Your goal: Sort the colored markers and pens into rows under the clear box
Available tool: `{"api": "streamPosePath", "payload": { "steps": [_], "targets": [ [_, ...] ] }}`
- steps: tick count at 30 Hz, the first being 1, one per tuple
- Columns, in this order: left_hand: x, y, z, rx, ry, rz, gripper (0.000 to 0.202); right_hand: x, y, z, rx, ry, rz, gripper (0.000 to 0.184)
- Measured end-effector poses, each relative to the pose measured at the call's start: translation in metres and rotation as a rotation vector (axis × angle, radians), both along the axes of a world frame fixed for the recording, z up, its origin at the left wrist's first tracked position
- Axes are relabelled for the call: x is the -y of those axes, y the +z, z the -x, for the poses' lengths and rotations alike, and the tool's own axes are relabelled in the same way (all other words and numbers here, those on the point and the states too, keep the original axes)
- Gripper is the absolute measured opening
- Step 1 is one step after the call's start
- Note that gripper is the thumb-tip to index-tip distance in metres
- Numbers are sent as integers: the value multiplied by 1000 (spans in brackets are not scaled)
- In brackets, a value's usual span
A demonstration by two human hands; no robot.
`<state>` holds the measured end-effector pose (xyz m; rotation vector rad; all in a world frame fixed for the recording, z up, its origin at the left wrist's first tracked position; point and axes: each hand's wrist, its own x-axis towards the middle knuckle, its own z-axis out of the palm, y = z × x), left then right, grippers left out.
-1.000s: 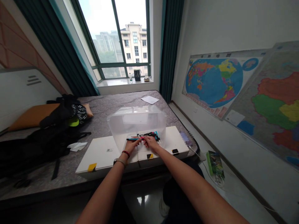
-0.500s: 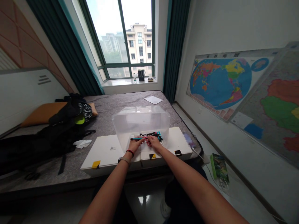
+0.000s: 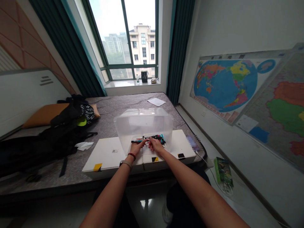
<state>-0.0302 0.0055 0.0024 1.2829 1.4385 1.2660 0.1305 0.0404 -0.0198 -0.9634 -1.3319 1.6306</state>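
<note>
My left hand point(image 3: 137, 147) and my right hand point(image 3: 155, 145) meet at the front of a clear plastic bin point(image 3: 143, 126) that stands on white boards point(image 3: 106, 155). The fingers of both hands are closed on a teal pen point(image 3: 137, 141) with a pink part, held level between them. Behind the hands lies a small heap of pens point(image 3: 155, 137), black, teal and red, against the bin's front wall. A red band and a grey bracelet circle my left wrist.
The boards rest on a grey mattress point(image 3: 114, 110). A black backpack point(image 3: 59, 129) and an orange pillow point(image 3: 42, 114) lie at the left, with crumpled paper point(image 3: 83, 145) beside the boards. A paper sheet point(image 3: 156, 101) lies near the window. Maps point(image 3: 225, 84) cover the right wall.
The view has shifted slightly, so everything sits a little further right. Both hands stay at the bin's front on the pen.
</note>
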Motion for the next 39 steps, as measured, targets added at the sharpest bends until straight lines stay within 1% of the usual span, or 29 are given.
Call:
{"api": "streamPosePath", "payload": {
  "steps": [4,7,10,13,17,20,23,27,29,32,34,36,39],
  "targets": [
    [2,4,-1,-8,-16,-3,44,1,0,0,23,4,-52,45],
    [4,9,-3,-26,0,-10,45,2,2,-1,-41,-12,-24,40],
    [5,13,-5,-36,9,-18,45,3,5,-1,-35,-3,-5,43],
    [6,14,-5,-44,20,-13,45,4,6,-1,14,6,-35,47],
    [9,18,-7,-57,55,9,48,6,8,-2,-35,-11,-21,38],
    [10,22,-8,-68,61,7,49,5,6,-1,-23,13,-17,40],
    [11,24,-8,-79,68,1,49,2,1,0,40,13,-69,46],
    [9,19,-6,-77,87,-11,48,0,-4,1,47,-38,-96,44],
    [8,14,-5,-80,87,-15,48,2,-3,1,112,-73,-137,42],
    [5,8,-3,-103,99,-29,48,8,1,4,313,-150,-318,38],
    [3,4,-3,-118,124,-38,49,11,3,6,409,-184,-395,36],
    [1,0,-2,-126,140,-43,49,11,3,7,412,-184,-348,35],
    [-2,-6,0,-128,143,-49,48,7,2,6,311,-153,-208,35]
  ]
}}
